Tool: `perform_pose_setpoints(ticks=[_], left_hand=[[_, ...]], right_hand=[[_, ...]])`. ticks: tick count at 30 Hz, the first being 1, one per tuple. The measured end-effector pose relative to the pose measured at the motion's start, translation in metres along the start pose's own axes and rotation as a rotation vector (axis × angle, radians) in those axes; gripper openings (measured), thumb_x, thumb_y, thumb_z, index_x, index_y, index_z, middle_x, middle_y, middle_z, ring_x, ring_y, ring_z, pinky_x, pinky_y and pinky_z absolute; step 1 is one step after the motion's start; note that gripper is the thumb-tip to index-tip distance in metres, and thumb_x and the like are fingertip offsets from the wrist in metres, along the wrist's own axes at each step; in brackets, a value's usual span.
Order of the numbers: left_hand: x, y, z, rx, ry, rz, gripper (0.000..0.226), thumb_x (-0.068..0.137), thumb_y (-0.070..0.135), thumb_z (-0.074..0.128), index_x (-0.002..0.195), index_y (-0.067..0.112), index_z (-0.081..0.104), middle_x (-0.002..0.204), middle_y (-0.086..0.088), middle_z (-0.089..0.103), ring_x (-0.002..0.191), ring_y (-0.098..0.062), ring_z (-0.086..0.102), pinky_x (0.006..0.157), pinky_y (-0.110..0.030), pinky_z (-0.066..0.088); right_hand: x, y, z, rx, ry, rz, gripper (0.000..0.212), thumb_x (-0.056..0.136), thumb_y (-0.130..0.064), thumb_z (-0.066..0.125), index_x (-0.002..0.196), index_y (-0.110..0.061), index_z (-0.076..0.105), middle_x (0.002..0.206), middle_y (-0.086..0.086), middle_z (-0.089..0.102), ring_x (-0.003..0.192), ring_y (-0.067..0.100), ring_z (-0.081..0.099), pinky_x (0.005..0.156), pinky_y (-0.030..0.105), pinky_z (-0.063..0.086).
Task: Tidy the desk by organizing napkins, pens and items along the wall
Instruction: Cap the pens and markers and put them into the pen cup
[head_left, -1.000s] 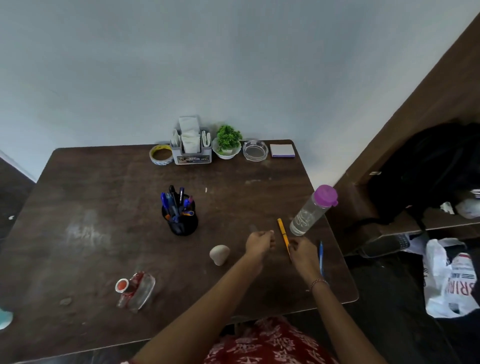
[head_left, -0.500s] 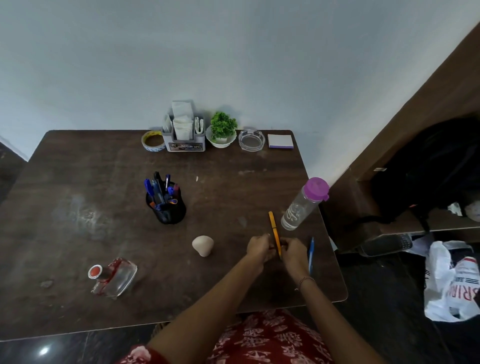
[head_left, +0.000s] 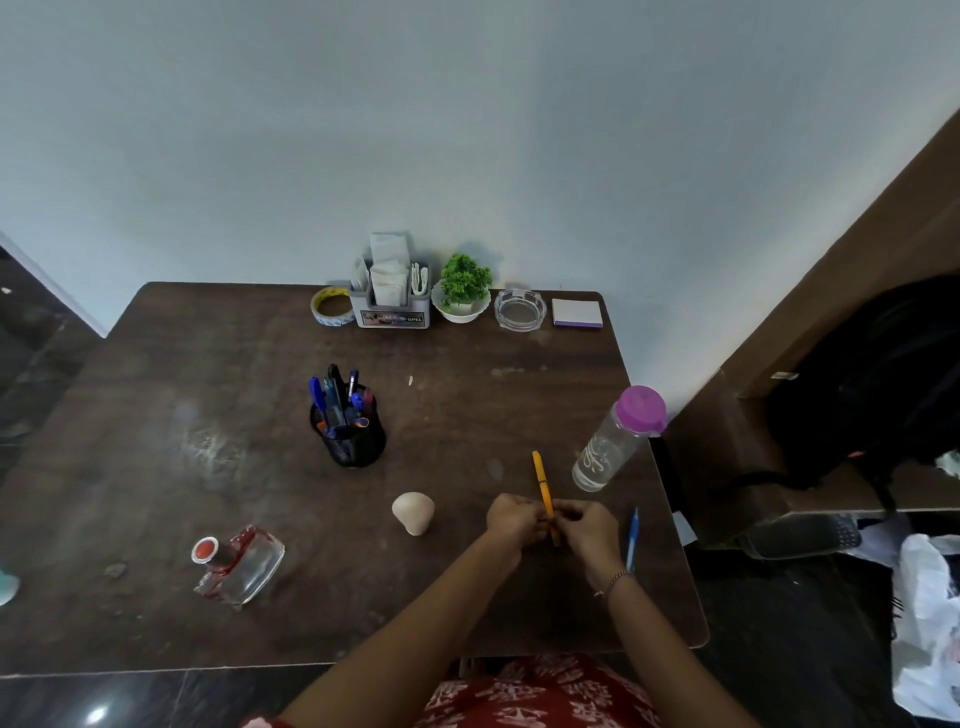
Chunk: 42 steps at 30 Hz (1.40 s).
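Gripping the orange pen (head_left: 543, 486) from both sides, my left hand (head_left: 514, 522) and right hand (head_left: 587, 527) meet over the right front part of the desk (head_left: 208, 364). The fingers (head_left: 525, 514) of each hand are curled onto the pen's lower end, while its upper half sticks out toward the back edge.

A blue pen (head_left: 632, 538) lies flat just beside my right hand, close to the right edge. A clear water bottle (head_left: 613, 441) with a purple cap stands near that same edge, further back.

To the left of my hands sits a small beige lump (head_left: 413, 512), and further left, toward the front, a glass flask (head_left: 239, 564) with a red cap lies on its side. The black mesh pen holder (head_left: 348, 441), full of pens, stands mid-desk.

Along the back edge, against the wall, stand a tape roll (head_left: 331, 306), a napkin holder (head_left: 392, 306), a potted plant (head_left: 464, 288), a glass ashtray (head_left: 520, 310) and a notepad (head_left: 577, 313) at the back right corner.
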<state>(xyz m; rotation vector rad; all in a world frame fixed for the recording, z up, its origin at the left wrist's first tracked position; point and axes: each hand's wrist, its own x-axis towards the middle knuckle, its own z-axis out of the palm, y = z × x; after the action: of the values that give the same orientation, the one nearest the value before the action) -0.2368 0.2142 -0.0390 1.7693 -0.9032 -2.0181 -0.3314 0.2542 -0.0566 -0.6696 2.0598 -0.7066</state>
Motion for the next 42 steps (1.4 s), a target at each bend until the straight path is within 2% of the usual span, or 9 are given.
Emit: perform_pose_setpoints(ticks=[6, 13, 15, 21, 25, 31, 33, 36, 42], left_hand=[[-0.008, 0.020, -0.017, -0.001, 0.068, 0.072, 0.023, 0.090, -0.004, 0.051, 0.072, 0.009, 0.060, 0.071, -0.007, 0.061, 0.057, -0.011, 0.057, 0.047, -0.016, 0.050], [-0.015, 0.044, -0.045, 0.012, 0.142, 0.196, 0.025, 0.088, -0.002, 0.053, 0.071, 0.013, 0.064, 0.069, -0.007, 0.065, 0.053, -0.011, 0.061, 0.057, -0.025, 0.055], [-0.018, 0.052, -0.056, 0.035, 0.160, 0.253, 0.019, 0.087, -0.002, 0.053, 0.079, 0.009, 0.068, 0.074, -0.009, 0.068, 0.059, -0.014, 0.065, 0.063, -0.029, 0.057], [-0.026, 0.074, -0.095, 0.164, 0.264, 0.447, 0.012, 0.090, 0.014, 0.059, 0.097, 0.013, 0.068, 0.088, -0.006, 0.072, 0.079, -0.017, 0.071, 0.074, -0.032, 0.059], [-0.034, 0.089, -0.121, 0.263, 0.317, 0.557, 0.010, 0.088, 0.019, 0.063, 0.095, 0.014, 0.068, 0.084, -0.004, 0.072, 0.078, -0.016, 0.071, 0.077, -0.039, 0.059], [-0.044, 0.109, -0.162, 0.380, 0.425, 0.664, 0.010, 0.086, 0.022, 0.066, 0.093, 0.014, 0.066, 0.083, 0.002, 0.070, 0.076, -0.010, 0.068, 0.075, -0.026, 0.057], [-0.046, 0.113, -0.175, 0.421, 0.455, 0.697, 0.013, 0.086, 0.021, 0.067, 0.095, 0.012, 0.067, 0.084, 0.002, 0.070, 0.076, -0.010, 0.068, 0.073, -0.022, 0.055], [-0.046, 0.116, -0.192, 0.455, 0.502, 0.740, 0.012, 0.085, 0.022, 0.068, 0.094, 0.015, 0.069, 0.085, 0.001, 0.071, 0.075, -0.011, 0.067, 0.076, -0.029, 0.056], [-0.042, 0.123, -0.216, 0.483, 0.550, 0.776, 0.007, 0.085, 0.024, 0.067, 0.089, 0.019, 0.070, 0.079, 0.005, 0.070, 0.073, -0.009, 0.066, 0.072, -0.036, 0.057]], right_hand=[[-0.006, -0.026, 0.007, 0.194, -0.037, -0.025, 0.019, 0.087, -0.005, 0.060, 0.101, -0.014, 0.069, 0.094, 0.002, 0.067, 0.090, 0.018, 0.065, 0.075, 0.030, 0.056], [-0.010, -0.062, 0.024, 0.352, -0.078, -0.133, 0.015, 0.083, -0.003, 0.065, 0.095, -0.010, 0.071, 0.090, 0.008, 0.071, 0.082, 0.020, 0.068, 0.073, 0.032, 0.056], [-0.011, -0.073, 0.031, 0.353, -0.090, -0.169, 0.015, 0.082, -0.004, 0.067, 0.091, -0.013, 0.072, 0.089, 0.009, 0.072, 0.081, 0.019, 0.068, 0.075, 0.035, 0.057], [-0.026, -0.111, 0.050, 0.375, -0.118, -0.264, 0.017, 0.082, -0.007, 0.068, 0.093, -0.019, 0.072, 0.086, 0.000, 0.071, 0.081, 0.011, 0.067, 0.064, 0.021, 0.051], [-0.032, -0.134, 0.066, 0.375, -0.135, -0.308, 0.022, 0.081, -0.003, 0.067, 0.087, -0.025, 0.070, 0.086, 0.001, 0.072, 0.080, 0.011, 0.067, 0.066, 0.024, 0.053], [-0.044, -0.167, 0.093, 0.346, -0.145, -0.369, 0.020, 0.081, 0.001, 0.067, 0.095, -0.013, 0.071, 0.081, -0.002, 0.070, 0.077, 0.008, 0.067, 0.062, 0.015, 0.054], [-0.047, -0.176, 0.103, 0.324, -0.142, -0.386, 0.020, 0.080, 0.000, 0.068, 0.091, -0.017, 0.072, 0.087, 0.001, 0.072, 0.082, 0.011, 0.068, 0.069, 0.021, 0.056], [-0.049, -0.188, 0.116, 0.265, -0.140, -0.423, 0.019, 0.080, -0.004, 0.069, 0.087, -0.021, 0.073, 0.086, 0.000, 0.072, 0.086, 0.013, 0.068, 0.077, 0.031, 0.057], [-0.053, -0.215, 0.128, 0.140, -0.070, -0.544, 0.017, 0.087, -0.011, 0.061, 0.098, -0.017, 0.072, 0.094, 0.000, 0.072, 0.087, 0.009, 0.066, 0.082, 0.026, 0.054]])
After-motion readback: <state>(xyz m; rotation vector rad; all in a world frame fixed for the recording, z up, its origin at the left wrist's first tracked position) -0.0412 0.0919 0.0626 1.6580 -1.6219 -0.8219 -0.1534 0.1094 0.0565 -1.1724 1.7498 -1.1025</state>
